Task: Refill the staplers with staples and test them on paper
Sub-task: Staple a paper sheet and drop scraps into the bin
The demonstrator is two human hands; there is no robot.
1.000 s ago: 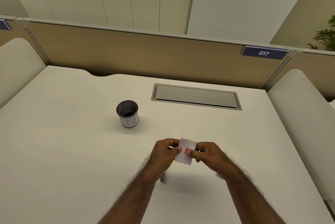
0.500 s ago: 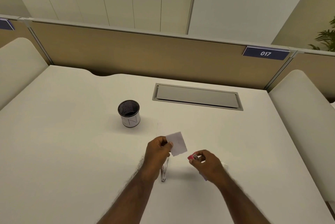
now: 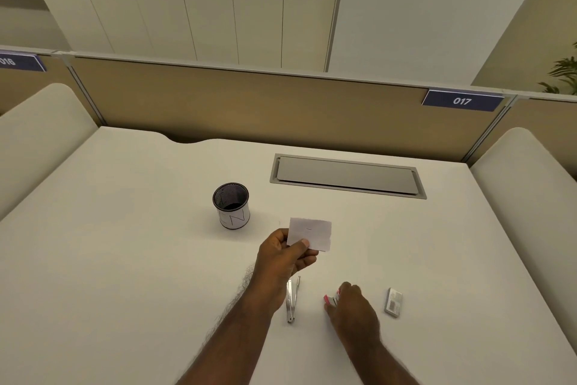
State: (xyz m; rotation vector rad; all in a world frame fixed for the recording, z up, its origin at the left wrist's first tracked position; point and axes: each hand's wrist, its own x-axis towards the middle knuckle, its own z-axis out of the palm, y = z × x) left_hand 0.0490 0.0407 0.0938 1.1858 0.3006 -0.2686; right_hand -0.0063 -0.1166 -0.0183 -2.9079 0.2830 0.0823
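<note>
Legible writing: a dark blue partition plate (image 3: 462,100) reads "017"; a second blue plate (image 3: 18,61) at the far left edge reads "016", blurred. The black mesh pen cup (image 3: 231,205) carries a white band with line marks resembling "N".

The white desk (image 3: 125,244) has broad bare surface left of the cup and along the near left edge. A grey recessed cable hatch (image 3: 347,176) sits toward the far side.

The left hand (image 3: 282,256) is raised above the desk, thumb and fingers pinching the lower left corner of a small white paper slip (image 3: 312,233) that bears one short staple line near its middle. The right hand (image 3: 352,306) is low at the desk, fingers curled around a small pink-and-metal stapler (image 3: 330,299), mostly hidden. A slim silver metal stapler (image 3: 293,299) lies between the forearms. A small grey staple box (image 3: 393,303) lies just right of the right hand, apart from it.
</note>
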